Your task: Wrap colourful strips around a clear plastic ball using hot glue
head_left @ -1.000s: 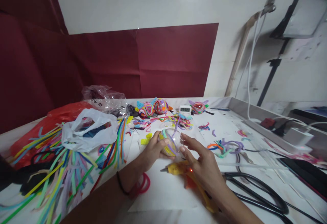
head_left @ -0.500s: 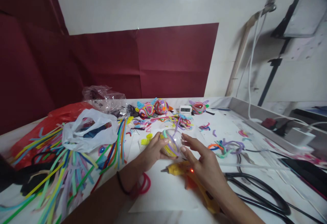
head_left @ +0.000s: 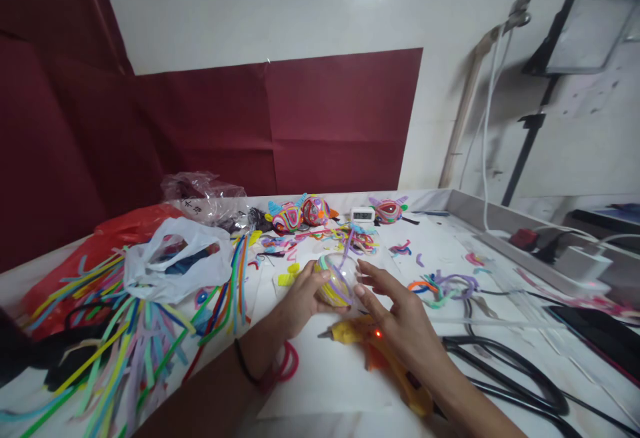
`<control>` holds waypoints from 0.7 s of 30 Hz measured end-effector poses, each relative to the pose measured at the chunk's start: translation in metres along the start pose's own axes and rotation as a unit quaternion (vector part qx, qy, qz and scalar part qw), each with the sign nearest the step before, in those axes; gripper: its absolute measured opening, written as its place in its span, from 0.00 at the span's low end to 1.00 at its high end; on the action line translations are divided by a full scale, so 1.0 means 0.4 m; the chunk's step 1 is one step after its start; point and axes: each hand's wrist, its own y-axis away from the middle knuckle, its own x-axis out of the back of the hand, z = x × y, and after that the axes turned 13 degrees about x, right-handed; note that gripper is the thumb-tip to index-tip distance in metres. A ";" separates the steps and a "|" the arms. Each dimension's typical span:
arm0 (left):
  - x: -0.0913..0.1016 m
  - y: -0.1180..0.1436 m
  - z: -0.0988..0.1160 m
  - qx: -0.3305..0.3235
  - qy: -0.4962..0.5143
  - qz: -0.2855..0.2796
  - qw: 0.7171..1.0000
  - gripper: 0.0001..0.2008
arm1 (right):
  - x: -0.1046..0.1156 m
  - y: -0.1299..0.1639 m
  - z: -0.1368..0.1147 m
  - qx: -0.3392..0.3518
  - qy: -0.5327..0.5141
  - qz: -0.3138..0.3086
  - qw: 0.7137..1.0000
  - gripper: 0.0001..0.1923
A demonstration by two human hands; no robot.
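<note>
Since the earlier frames the view had tipped slightly, so everything sat a little lower in the picture, and the right hand had closed in on the ball. At the left of the frame, a red bag (head_left: 107, 233) and a white bag (head_left: 175, 258) lay on the worktop (head_left: 330, 378) above a fan of coloured strips (head_left: 130, 331). Near the lower centre, the left hand (head_left: 300, 298) cupped a clear ball (head_left: 336, 279) wrapped with yellow, purple and green strands, its fingers (head_left: 323, 279) curled against the ball's left side. The ball was held just above the worktop, between both hands. The right hand (head_left: 405, 325) came in from the right with its fingers (head_left: 373, 275) spread, the tips touching the ball's right side. Below them lay a yellow glue gun (head_left: 350, 333). Black cables (head_left: 505, 375) curved at the lower right.
</note>
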 end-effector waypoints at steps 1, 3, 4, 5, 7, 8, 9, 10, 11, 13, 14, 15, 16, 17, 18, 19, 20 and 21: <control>0.002 -0.002 0.001 -0.005 0.015 0.000 1.000 0.17 | 0.006 -0.003 -0.006 0.004 0.009 0.005 1.000 0.23; 0.008 -0.008 0.008 -0.015 0.058 0.012 0.998 0.16 | 0.025 -0.005 -0.022 0.017 0.045 0.011 0.999 0.22; 0.013 -0.010 0.014 -0.017 0.083 0.026 0.996 0.15 | 0.037 -0.003 -0.030 0.025 0.073 0.007 0.997 0.21; 0.018 -0.013 0.021 -0.014 0.107 0.043 0.993 0.14 | 0.051 0.002 -0.038 0.035 0.105 -0.008 0.994 0.20; 0.029 -0.016 0.037 -0.001 0.146 0.073 0.987 0.15 | 0.076 0.021 -0.046 0.041 0.181 -0.072 0.980 0.17; 0.033 -0.016 0.044 0.005 0.163 0.085 0.983 0.16 | 0.085 0.035 -0.045 0.034 0.220 -0.116 0.968 0.16; 0.037 -0.016 0.051 0.008 0.177 0.092 0.980 0.17 | 0.092 0.049 -0.042 0.022 0.251 -0.163 0.954 0.15; 0.040 -0.015 0.056 0.009 0.187 0.095 0.978 0.18 | 0.095 0.063 -0.037 0.009 0.273 -0.208 0.939 0.14; 0.042 -0.014 0.060 0.008 0.195 0.095 0.976 0.19 | 0.096 0.077 -0.032 -0.003 0.286 -0.244 0.927 0.13; 0.043 -0.011 0.063 0.006 0.202 0.089 0.975 0.20 | 0.091 0.095 -0.025 -0.019 0.296 -0.280 0.913 0.10; 0.043 -0.010 0.063 0.006 0.202 0.085 0.976 0.21 | 0.087 0.099 -0.025 -0.026 0.301 -0.283 0.910 0.09; 0.043 -0.009 0.063 0.006 0.202 0.081 0.976 0.21 | 0.082 0.100 -0.027 -0.038 0.308 -0.282 0.908 0.07; 0.043 -0.008 0.062 0.006 0.201 0.077 0.976 0.22 | 0.078 0.099 -0.032 -0.055 0.318 -0.280 0.904 0.06; 0.043 -0.008 0.062 0.005 0.202 0.072 0.977 0.22 | 0.075 0.097 -0.039 -0.072 0.327 -0.282 0.899 0.06; 0.043 -0.007 0.062 0.004 0.203 0.067 0.977 0.23 | 0.072 0.094 -0.046 -0.088 0.333 -0.285 0.894 0.05; 0.043 -0.007 0.063 0.004 0.204 0.064 0.977 0.24 | 0.070 0.091 -0.052 -0.102 0.337 -0.289 0.890 0.06; 0.043 -0.006 0.064 0.004 0.207 0.061 0.976 0.25 | 0.070 0.089 -0.057 -0.112 0.338 -0.293 0.888 0.06; 0.043 -0.006 0.066 0.003 0.209 0.059 0.976 0.25 | 0.069 0.089 -0.059 -0.115 0.337 -0.296 0.886 0.06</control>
